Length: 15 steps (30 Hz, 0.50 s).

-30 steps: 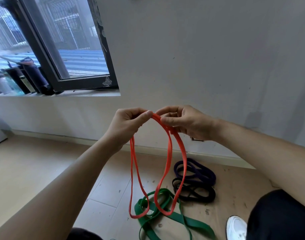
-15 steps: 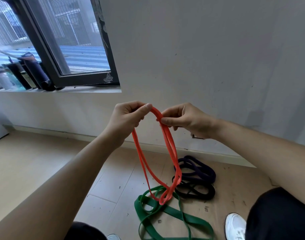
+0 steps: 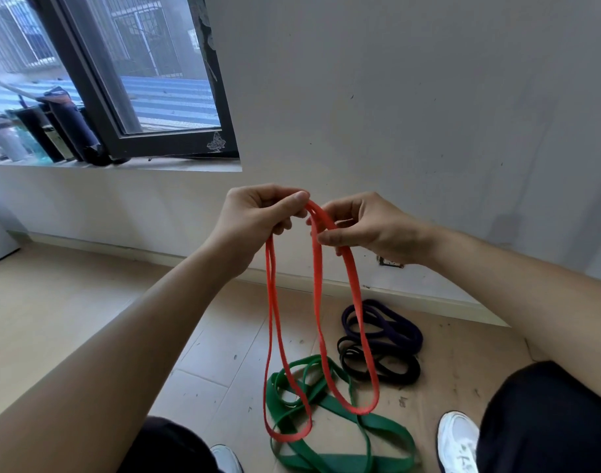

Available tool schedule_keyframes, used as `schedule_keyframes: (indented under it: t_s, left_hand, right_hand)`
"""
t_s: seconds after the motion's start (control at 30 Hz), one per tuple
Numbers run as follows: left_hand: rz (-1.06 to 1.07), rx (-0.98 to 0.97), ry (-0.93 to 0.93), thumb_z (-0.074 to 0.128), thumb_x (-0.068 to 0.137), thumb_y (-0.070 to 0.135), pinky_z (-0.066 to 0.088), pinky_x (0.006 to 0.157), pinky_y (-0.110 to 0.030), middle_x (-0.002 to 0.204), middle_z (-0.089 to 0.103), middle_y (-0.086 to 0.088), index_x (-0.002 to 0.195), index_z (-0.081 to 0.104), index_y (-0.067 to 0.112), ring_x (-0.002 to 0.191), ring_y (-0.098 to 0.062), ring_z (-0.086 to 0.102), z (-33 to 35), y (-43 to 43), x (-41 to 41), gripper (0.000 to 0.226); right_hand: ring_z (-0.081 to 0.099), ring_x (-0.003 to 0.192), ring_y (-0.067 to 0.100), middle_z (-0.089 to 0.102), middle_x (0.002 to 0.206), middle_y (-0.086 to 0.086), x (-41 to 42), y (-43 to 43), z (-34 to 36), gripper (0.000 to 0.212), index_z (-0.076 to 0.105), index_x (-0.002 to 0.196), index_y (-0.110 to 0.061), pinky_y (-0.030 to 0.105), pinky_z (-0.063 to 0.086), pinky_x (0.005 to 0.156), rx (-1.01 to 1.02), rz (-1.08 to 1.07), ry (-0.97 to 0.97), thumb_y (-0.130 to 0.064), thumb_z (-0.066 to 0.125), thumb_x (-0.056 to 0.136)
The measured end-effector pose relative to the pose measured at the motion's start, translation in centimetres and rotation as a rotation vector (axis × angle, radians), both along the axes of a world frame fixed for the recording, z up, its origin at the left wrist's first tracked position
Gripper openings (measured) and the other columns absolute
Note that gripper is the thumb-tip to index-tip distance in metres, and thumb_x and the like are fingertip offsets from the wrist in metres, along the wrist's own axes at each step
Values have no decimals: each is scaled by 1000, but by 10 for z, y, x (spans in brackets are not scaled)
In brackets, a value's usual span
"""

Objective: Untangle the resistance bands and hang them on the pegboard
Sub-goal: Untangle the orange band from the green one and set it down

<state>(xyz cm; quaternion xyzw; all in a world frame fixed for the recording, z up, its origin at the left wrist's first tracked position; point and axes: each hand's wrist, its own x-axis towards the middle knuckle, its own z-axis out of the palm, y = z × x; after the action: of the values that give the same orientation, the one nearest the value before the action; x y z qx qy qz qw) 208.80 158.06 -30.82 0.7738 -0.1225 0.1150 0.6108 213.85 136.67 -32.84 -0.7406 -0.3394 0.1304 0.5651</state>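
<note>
An orange resistance band (image 3: 318, 302) hangs in two long loops from both my hands, at chest height before the wall. My left hand (image 3: 258, 213) pinches its top on the left. My right hand (image 3: 364, 227) pinches the strands just to the right, thumb and fingers closed on them. Below, on the floor, lie a green band (image 3: 330, 448) in loose coils, a purple band (image 3: 388, 322) and a black band (image 3: 388, 367) stacked behind it. The orange loops dangle over the green band. No pegboard is in view.
A grey wall (image 3: 411, 97) stands ahead, with a dark-framed window (image 3: 149, 97) at upper left and bottles (image 3: 26, 134) on its sill. My knees in dark trousers and white shoes (image 3: 457, 438) flank the bands on the wooden floor.
The orange band, bunched into one narrow hanging strand half a second ago, has spread into two separate long loops that hang lower. Both hands stay close together at its top.
</note>
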Motion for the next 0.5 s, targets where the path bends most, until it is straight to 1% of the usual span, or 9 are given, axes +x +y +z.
schedule_keyframes:
  t_s: [0.1,0.17,0.27,0.4,0.5]
  left_hand:
    - [-45,-23,47,71,81,32,54,67,-23,79,75,-2,101,76,10,69,-11,65,0,5,0,30]
    - [-67,-50,65,71,80,32,53,70,-26,79,74,-4,101,76,10,71,-13,66,-1,7,0,31]
    - [-94,-110,79,71,81,30,52,70,-26,80,73,-4,101,76,10,73,-15,65,-1,8,-1,28]
    - [-85,-159,72,70,83,30,52,72,-27,84,74,-5,103,76,11,77,-16,67,-1,9,-1,28]
    - [-75,-172,76,71,82,31,51,73,-28,83,73,-5,103,76,10,77,-17,67,0,8,-1,29]
  right_hand:
    - [71,102,24,70,113,19,0,-3,0,30,69,120,-5,31,59,83,-10,62,77,-7,71,90]
    - [71,105,25,72,115,14,0,-2,0,29,69,120,-6,31,60,84,-21,79,102,-6,70,91]
    - [72,102,24,74,115,11,-3,0,1,26,69,119,-4,31,59,82,-25,95,101,-5,68,92]
    - [74,99,31,76,107,15,-5,3,3,23,68,115,-4,35,61,84,-48,80,101,-4,68,91]
    - [74,87,33,74,95,17,-5,2,5,21,68,107,-1,36,62,79,-46,27,60,-5,73,88]
